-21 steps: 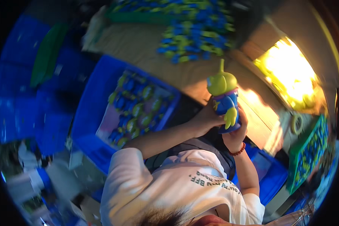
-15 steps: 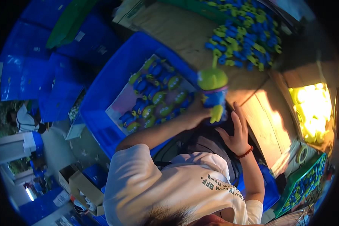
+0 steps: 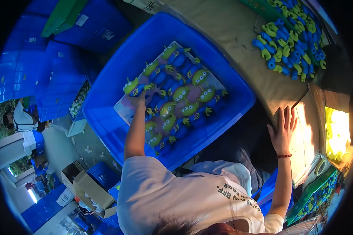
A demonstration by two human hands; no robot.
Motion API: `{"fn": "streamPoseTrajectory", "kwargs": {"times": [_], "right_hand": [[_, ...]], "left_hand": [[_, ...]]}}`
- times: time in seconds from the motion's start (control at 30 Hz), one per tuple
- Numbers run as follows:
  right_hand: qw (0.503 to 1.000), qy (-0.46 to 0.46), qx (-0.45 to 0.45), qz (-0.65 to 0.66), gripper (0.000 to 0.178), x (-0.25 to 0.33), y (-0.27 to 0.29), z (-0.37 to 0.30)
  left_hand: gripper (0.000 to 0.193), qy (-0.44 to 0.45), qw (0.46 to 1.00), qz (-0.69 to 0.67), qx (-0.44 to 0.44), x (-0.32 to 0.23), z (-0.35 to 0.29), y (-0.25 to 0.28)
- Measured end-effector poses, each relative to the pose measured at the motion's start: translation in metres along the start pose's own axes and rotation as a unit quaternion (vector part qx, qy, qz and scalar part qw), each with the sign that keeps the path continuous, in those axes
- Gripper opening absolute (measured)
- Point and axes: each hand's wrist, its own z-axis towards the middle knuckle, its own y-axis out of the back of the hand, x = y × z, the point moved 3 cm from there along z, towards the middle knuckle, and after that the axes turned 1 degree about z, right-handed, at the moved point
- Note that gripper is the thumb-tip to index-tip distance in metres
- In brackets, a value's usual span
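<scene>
My left hand (image 3: 139,100) reaches into a large blue bin (image 3: 219,129) and is closed on a green-headed toy figure (image 3: 131,87) in a blue suit, at the left side of the toys. Several similar toy figures (image 3: 181,94) lie in the bin on a pale sheet (image 3: 123,107), some face up. Flat on the edge of the brown worktop (image 3: 302,137), my right hand (image 3: 283,131) has its fingers stretched and holds nothing. A red beaded bracelet (image 3: 284,156) circles that wrist.
Blue and yellow-green toy arms (image 3: 290,47) are piled on the worktop at the far right. A brightly lit box (image 3: 337,133) holds yellow-green parts. A green tray (image 3: 313,194) of small parts stands at lower right. Blue crates (image 3: 23,62) and an open carton (image 3: 92,188) are at left.
My left hand has carried the toy figure from in front of me leftward into the bin. My right hand has moved right, from beside the figure onto the worktop edge. The view has shifted.
</scene>
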Motion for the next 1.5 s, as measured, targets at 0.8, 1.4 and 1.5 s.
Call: {"fn": "streamPoseTrajectory", "kwargs": {"times": [0.8,1.4,1.5], "right_hand": [[0.987,-0.04,-0.076,0.134,0.061,-0.034,0.04,-0.103],[0.546,-0.729,-0.41,0.047,0.034,-0.125,-0.003,-0.767],[0.406,-0.826,-0.373,0.118,0.038,-0.063,-0.079,-0.864]], "left_hand": [[0.104,-0.221,0.958,0.182,0.034,-0.03,-0.08,-0.035],[0.068,-0.84,0.36,-0.128,0.385,-0.298,-0.707,-0.095],[0.064,-0.858,0.343,-0.064,0.376,-0.28,-0.728,-0.126]]}}
